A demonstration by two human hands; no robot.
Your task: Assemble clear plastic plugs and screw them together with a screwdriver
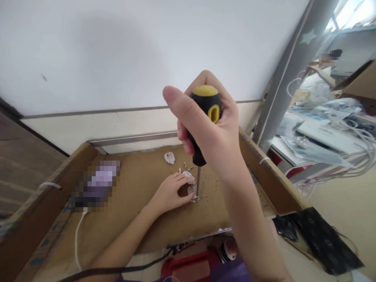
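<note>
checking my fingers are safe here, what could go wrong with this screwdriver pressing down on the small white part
1. The tip of the black-and-yellow-handled screwdriver stands beside the fingertips of the left hand pinning the small white plastic part; a slip could jab them.
2. The right hand grips high on the handle, so the shaft might tilt and skid.
3. Tiny brass pieces lie loose on the brown cardboard tray and could be knocked away.

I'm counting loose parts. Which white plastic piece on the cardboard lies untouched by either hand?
The white piece farthest back, alone, left of the brass screws. The held piece, under the screwdriver tip, and another both sit against the left hand.
</note>
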